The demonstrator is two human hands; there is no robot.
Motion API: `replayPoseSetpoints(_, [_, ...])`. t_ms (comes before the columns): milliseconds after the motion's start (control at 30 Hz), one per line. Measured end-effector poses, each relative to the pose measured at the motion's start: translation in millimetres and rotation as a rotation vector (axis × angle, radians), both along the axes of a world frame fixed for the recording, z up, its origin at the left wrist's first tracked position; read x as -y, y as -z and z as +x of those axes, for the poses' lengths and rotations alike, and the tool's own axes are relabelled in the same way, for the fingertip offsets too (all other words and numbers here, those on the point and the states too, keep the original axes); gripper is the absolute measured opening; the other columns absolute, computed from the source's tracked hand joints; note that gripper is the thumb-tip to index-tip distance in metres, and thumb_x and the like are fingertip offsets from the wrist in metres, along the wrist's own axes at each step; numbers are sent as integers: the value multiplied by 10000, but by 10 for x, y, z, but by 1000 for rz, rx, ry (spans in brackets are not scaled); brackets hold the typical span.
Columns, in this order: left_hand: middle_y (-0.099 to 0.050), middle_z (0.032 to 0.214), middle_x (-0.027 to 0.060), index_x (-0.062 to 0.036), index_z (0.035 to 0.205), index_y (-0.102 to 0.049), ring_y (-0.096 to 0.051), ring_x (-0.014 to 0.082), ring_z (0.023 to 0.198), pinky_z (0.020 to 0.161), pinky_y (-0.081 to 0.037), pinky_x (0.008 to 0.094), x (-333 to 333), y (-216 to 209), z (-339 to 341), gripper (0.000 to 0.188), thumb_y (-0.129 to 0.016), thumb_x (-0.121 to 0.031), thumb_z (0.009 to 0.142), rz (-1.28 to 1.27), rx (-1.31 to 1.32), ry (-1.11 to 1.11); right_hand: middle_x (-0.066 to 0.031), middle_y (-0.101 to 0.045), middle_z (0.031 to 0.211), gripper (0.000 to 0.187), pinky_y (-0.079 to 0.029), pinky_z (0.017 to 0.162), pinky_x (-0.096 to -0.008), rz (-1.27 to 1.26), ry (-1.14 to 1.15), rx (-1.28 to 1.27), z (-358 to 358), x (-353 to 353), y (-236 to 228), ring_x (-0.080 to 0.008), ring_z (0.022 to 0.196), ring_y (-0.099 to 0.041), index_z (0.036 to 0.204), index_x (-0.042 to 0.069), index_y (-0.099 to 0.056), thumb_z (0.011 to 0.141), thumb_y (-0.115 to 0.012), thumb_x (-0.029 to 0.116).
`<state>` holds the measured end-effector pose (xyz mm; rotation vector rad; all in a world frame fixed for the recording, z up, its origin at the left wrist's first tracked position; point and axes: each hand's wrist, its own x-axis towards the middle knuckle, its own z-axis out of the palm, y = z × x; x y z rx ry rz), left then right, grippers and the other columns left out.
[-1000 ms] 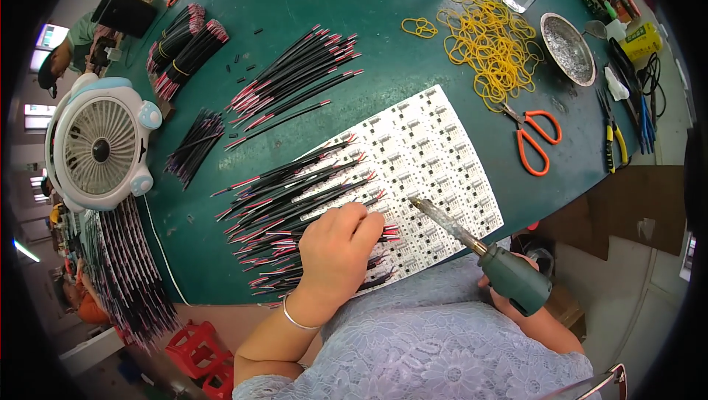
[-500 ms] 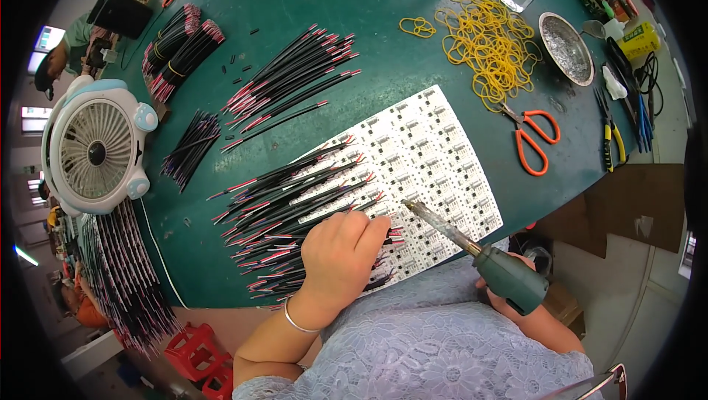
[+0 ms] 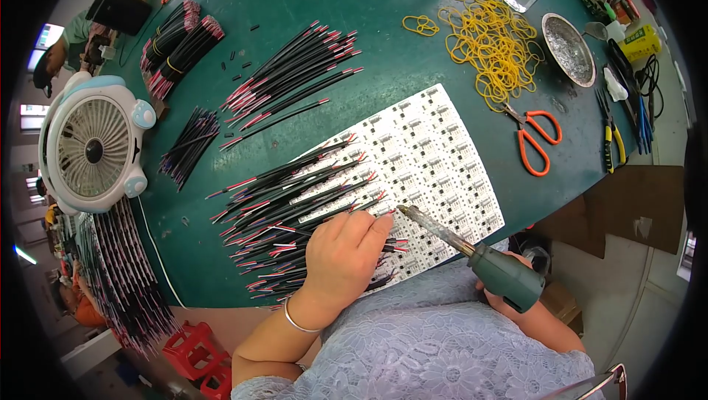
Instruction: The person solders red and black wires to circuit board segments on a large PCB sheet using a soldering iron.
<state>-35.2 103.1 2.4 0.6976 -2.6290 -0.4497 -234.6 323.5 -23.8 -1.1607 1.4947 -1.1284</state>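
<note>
My left hand (image 3: 341,252) lies over a row of black wires (image 3: 295,195) with red, white and blue stripped ends. Its thumb and forefinger are pinched at the end of one wire, mostly hidden by the fingers. Under the wire ends is a white sheet of circuit boards (image 3: 435,153), printed with rows of small dark parts. My right hand (image 3: 532,320) is wrapped round the dark green handle of a soldering iron (image 3: 509,278). The iron's tip points left, just over the board sheet and close to my left fingertips.
Beyond the sheet lies another pile of wires (image 3: 295,68), with banded bundles (image 3: 181,49) to its left. A fan (image 3: 94,150) stands at the left edge. To the right are yellow rubber bands (image 3: 490,42), orange-handled scissors (image 3: 537,142), a metal bowl (image 3: 568,49) and pliers (image 3: 611,134).
The soldering iron's tip has shifted slightly left and down, nearer my left fingertips. My left hand stays nearly in place, still pinching.
</note>
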Motion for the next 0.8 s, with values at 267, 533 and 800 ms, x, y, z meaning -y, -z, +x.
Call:
replayPoseSetpoints(267, [-526, 742, 50, -62, 890, -679, -552, 234, 655, 541, -454, 338, 5, 17, 11, 324, -609, 35, 589, 19, -22, -6, -50, -610, 706, 221, -481, 535, -273, -125, 47, -369, 22, 143, -64, -150, 585, -623, 951, 14, -606, 851, -610, 211])
replayPoseSetpoints(533, [-539, 757, 53, -68, 892, -678, -555, 238, 667, 553, -456, 341, 16, 5, 4, 354, -606, 44, 564, 54, -9, -1, -53, -620, 695, 223, -493, 575, -289, -84, 11, -379, -12, 153, -119, -154, 589, -623, 961, 11, -606, 867, -593, 213])
replayPoseSetpoints(800, [-503, 726, 29, -78, 927, -673, -531, 198, 648, 532, -427, 323, 41, 47, 18, 236, -619, -76, 698, 19, -34, 28, -55, -636, 731, 255, -500, 613, -282, 181, 44, -48, -19, -10, -121, -147, 623, -631, 992, -2, -590, 879, -578, 226])
